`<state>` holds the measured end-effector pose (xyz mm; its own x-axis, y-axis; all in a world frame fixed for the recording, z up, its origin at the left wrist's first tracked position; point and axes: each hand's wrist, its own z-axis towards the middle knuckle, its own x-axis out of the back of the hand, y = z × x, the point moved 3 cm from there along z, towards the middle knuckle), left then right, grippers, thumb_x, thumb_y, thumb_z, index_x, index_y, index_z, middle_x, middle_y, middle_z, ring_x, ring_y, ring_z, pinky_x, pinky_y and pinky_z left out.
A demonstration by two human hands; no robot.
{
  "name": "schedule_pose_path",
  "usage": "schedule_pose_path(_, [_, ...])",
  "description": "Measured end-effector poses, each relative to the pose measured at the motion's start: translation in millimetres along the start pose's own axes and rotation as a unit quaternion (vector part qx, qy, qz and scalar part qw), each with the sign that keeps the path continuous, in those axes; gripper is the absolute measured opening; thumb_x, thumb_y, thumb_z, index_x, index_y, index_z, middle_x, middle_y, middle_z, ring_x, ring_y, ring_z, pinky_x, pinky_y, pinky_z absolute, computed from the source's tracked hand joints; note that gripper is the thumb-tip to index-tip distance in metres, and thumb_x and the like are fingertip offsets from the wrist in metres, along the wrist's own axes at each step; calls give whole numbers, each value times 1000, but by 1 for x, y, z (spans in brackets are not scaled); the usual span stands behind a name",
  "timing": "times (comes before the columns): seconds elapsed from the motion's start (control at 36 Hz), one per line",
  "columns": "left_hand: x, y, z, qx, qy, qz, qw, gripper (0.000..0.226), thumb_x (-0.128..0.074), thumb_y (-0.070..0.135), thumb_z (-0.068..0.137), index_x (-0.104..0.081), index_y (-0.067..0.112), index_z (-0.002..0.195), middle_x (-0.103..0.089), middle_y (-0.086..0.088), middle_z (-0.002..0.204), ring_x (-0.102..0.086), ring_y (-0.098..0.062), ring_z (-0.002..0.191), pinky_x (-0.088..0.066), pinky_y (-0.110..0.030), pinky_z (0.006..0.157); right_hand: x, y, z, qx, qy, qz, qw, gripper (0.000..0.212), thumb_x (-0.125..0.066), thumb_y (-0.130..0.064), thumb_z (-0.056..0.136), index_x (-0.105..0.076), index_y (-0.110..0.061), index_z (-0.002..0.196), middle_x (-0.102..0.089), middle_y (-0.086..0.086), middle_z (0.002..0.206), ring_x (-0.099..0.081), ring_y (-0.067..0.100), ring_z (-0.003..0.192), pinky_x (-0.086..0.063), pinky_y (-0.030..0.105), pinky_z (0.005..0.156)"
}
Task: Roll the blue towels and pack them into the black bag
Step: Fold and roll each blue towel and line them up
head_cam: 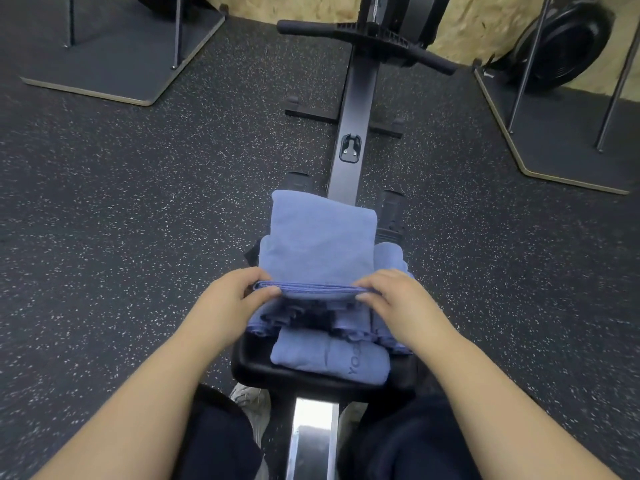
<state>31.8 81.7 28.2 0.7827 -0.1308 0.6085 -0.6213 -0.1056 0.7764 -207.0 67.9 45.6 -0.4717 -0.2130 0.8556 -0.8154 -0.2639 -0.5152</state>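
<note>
A folded blue towel lies on top of a stack of blue towels on the black seat of a rowing machine. My left hand pinches the near left corner of the top towel's edge. My right hand pinches the near right corner, so the edge is lifted slightly off the stack. Another folded blue towel with dark lettering lies nearest me on the seat. No black bag is in view.
The rowing machine's rail runs away from me to its handle. Speckled black rubber floor lies on both sides. Dark platforms with metal legs stand at far left and far right. My legs straddle the rail.
</note>
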Motion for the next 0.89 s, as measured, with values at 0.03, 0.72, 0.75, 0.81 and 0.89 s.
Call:
schedule_pose_path(0.03, [0, -1, 0, 4, 1, 0, 1000, 11, -63, 27, 91, -66, 20, 83, -49, 14, 52, -43, 0, 48, -28, -17, 48, -1, 2, 1, -5, -1, 8, 1000, 18, -60, -16, 93, -71, -15, 108, -66, 0, 98, -53, 21, 100, -32, 19, 82])
schedule_pose_path(0.72, [-23, 11, 11, -141, 140, 134, 971, 30, -59, -9, 73, -56, 20, 73, -44, 8, 88, -33, -16, 88, -31, -34, 77, -12, -3, 10, 16, 189, -35, 981, 14, -60, 1, 78, -61, -12, 76, -52, 0, 81, -35, 15, 80, -25, 8, 78])
schedule_pose_path(0.75, [-26, 12, 9, -154, 133, 139, 969, 26, -57, -5, 73, -58, 21, 75, -44, 10, 88, -33, -16, 88, -31, -35, 77, -14, -6, 10, 33, 189, -29, 981, 17, -55, 5, 73, -61, -11, 75, -54, 2, 79, -39, 17, 80, -25, 7, 77])
schedule_pose_path(0.81, [-30, 13, 8, -154, 128, 136, 970, 16, -52, 8, 73, -61, 21, 77, -46, 10, 88, -34, -17, 90, -25, -34, 77, -21, -10, 12, 55, 169, -7, 984, 23, -42, 4, 71, -60, -10, 77, -55, 4, 80, -46, 23, 79, -27, 14, 72])
schedule_pose_path(0.89, [-32, 12, 7, -148, 126, 135, 972, 13, -51, 30, 75, -59, 23, 81, -46, 11, 92, -34, -17, 94, -14, -28, 73, -27, -16, 14, 62, 155, 0, 986, 27, -32, -11, 70, -56, -9, 80, -54, 6, 84, -39, 19, 81, -28, 21, 72])
